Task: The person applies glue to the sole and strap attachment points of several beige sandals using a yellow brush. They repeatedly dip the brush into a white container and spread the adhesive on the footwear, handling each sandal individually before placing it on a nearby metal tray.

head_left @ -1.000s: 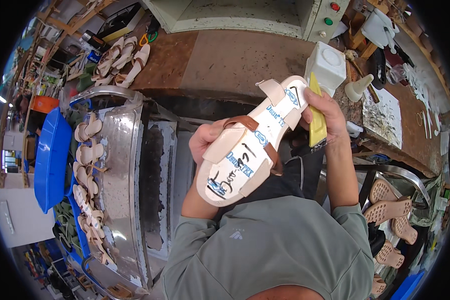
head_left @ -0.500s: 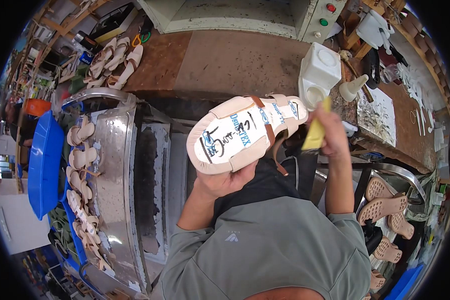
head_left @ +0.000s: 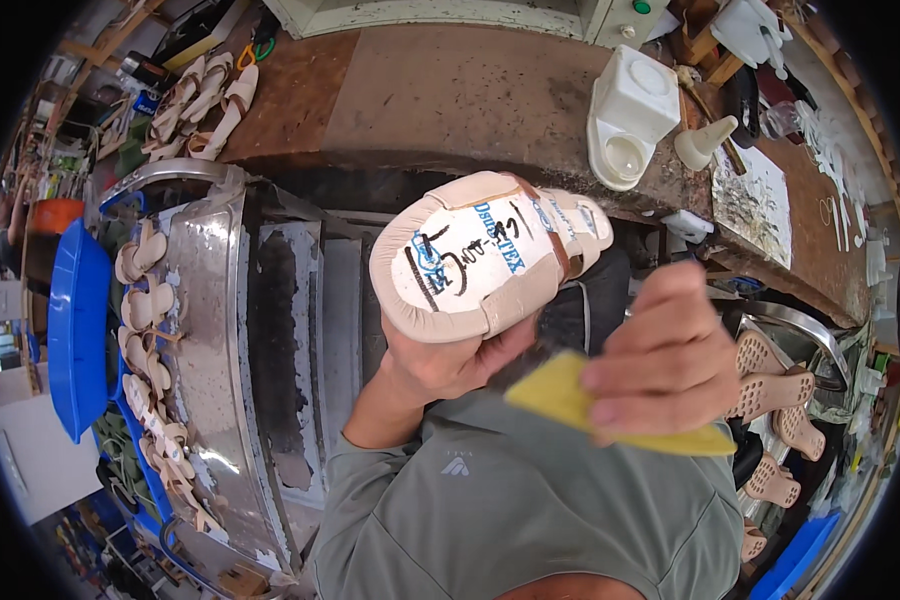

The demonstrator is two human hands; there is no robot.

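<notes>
My left hand (head_left: 435, 365) is wrapped round a beige sandal upper (head_left: 520, 305) stretched over a shoe form, its white bottom with blue print and black handwriting turned up. A brown strap crosses it near the narrow end. In my right hand (head_left: 670, 350) is a flat brush with a yellow handle (head_left: 550, 395). The brush's dark bristles are blurred and point left, close to the lower edge of the sandal upper and my left fingers. Whether the bristles touch the sandal I cannot tell.
A white pot with a round cup (head_left: 625, 157) and a white nozzle (head_left: 705, 143) stand on the brown workbench (head_left: 440, 95). Sandal uppers (head_left: 150, 305) line a metal-edged rack at left, beside a blue tray (head_left: 78, 330). Perforated tan soles (head_left: 770, 390) lie at right.
My right hand has brought the brush from beside the white pot down and toward me, its bristles swinging left. The sandal upper has tilted slightly in my left hand.
</notes>
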